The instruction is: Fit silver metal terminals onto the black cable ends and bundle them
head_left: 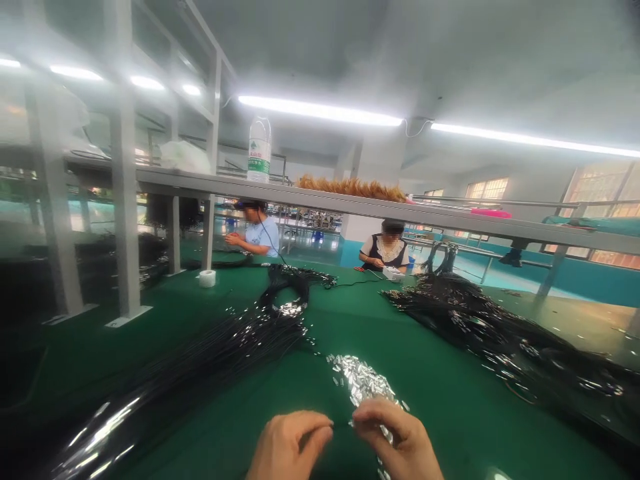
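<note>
My left hand [295, 443] is closed in a pinch at the bottom middle. A short stretch of thin black cable [341, 424] seems to run from its fingertips toward my right hand [400, 437]. That hand also pinches, thumb against forefinger, and a tiny bright spot shows at its tips; what it holds is too small to make out. Just beyond and partly beneath it lies a pile of small silver metal pieces [364, 379] on the green tabletop [320, 333].
Bundles of black cables with shiny ends lie left [200, 353] and right [480, 320]. A white tape roll [207, 279] sits near the shelf posts [126, 200]. The overhead shelf [300, 195] carries a water bottle [259, 150]. Two people work across the table.
</note>
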The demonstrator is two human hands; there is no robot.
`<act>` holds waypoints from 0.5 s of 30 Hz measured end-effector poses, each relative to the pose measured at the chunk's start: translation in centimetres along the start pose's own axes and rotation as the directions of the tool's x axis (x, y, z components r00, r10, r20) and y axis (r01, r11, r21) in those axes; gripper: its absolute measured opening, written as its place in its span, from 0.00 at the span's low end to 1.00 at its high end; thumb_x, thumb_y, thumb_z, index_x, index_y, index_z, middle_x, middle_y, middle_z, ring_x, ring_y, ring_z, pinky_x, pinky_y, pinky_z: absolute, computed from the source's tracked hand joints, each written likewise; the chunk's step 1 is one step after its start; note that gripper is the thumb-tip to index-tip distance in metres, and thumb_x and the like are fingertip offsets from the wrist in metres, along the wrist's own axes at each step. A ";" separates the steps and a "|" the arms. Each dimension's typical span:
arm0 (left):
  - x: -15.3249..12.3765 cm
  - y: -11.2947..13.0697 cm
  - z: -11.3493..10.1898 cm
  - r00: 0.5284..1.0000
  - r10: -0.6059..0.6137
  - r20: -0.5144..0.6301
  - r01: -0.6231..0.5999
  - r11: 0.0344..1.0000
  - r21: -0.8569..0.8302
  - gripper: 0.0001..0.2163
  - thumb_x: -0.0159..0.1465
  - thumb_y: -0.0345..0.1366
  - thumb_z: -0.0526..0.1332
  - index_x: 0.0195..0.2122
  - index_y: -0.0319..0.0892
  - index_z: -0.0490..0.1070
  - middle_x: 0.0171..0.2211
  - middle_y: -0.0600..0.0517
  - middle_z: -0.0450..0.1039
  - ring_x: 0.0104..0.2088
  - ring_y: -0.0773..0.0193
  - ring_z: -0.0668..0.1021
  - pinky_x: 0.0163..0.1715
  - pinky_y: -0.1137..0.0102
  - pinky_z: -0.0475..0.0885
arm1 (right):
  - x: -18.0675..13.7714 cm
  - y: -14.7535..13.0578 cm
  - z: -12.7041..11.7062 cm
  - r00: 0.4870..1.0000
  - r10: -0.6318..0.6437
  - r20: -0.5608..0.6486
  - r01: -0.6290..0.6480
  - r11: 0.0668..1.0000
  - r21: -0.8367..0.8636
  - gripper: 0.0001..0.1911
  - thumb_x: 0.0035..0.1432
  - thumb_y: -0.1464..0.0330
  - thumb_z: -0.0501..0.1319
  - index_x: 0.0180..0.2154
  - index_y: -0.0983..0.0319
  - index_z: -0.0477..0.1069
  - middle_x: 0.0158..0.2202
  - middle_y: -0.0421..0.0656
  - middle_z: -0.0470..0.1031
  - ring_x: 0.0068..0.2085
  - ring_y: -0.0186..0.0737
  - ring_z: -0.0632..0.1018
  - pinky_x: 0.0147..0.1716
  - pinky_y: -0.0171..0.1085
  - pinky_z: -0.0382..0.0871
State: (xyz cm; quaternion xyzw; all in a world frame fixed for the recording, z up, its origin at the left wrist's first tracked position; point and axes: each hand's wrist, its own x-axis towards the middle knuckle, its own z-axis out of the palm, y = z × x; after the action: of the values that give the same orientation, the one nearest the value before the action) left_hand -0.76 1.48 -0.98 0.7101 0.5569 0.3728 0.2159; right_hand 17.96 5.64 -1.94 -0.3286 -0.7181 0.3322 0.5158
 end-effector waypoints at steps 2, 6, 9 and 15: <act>-0.1 0.0 0.5 0.997 -0.031 0.073 0.037 0.996 -0.082 0.11 0.60 0.35 0.55 0.31 0.46 0.78 0.23 0.55 0.78 0.26 0.65 0.77 0.26 0.76 0.64 | -0.1 -0.4 0.4 0.995 0.073 0.074 -0.069 0.996 -0.054 0.09 0.46 0.74 0.65 0.30 0.54 0.78 0.29 0.38 0.80 0.31 0.40 0.78 0.34 0.32 0.70; -0.2 0.2 0.9 0.985 -0.096 0.146 0.123 0.973 -0.194 0.09 0.59 0.38 0.56 0.34 0.42 0.75 0.20 0.56 0.77 0.23 0.65 0.74 0.27 0.75 0.65 | -0.1 -1.1 0.4 0.968 0.187 0.168 -0.191 0.982 0.007 0.11 0.43 0.73 0.67 0.32 0.56 0.78 0.30 0.40 0.80 0.32 0.43 0.78 0.35 0.35 0.70; -0.2 0.4 0.2 0.987 -0.103 0.127 0.139 0.938 -0.318 0.16 0.61 0.44 0.54 0.42 0.39 0.74 0.17 0.57 0.72 0.22 0.64 0.73 0.29 0.73 0.66 | 0.2 -0.7 -1.0 0.962 0.272 0.033 -0.273 0.941 0.198 0.15 0.42 0.64 0.69 0.36 0.59 0.77 0.33 0.44 0.80 0.37 0.48 0.78 0.37 0.39 0.71; -0.1 0.6 -1.3 0.975 -0.163 0.150 0.215 0.861 -0.461 0.12 0.58 0.40 0.56 0.33 0.40 0.76 0.24 0.55 0.72 0.26 0.66 0.69 0.30 0.73 0.64 | 0.1 1.6 -1.9 0.940 0.326 -0.100 -0.315 0.719 -0.620 0.09 0.56 0.68 0.55 0.29 0.58 0.74 0.29 0.42 0.79 0.32 0.45 0.78 0.30 0.38 0.67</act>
State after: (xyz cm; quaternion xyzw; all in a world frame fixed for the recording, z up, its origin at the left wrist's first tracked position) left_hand -1.37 1.06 0.21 0.5960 0.5035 0.4367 0.4478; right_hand 19.97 6.87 -2.69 -0.5978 -0.7235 0.1607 0.3056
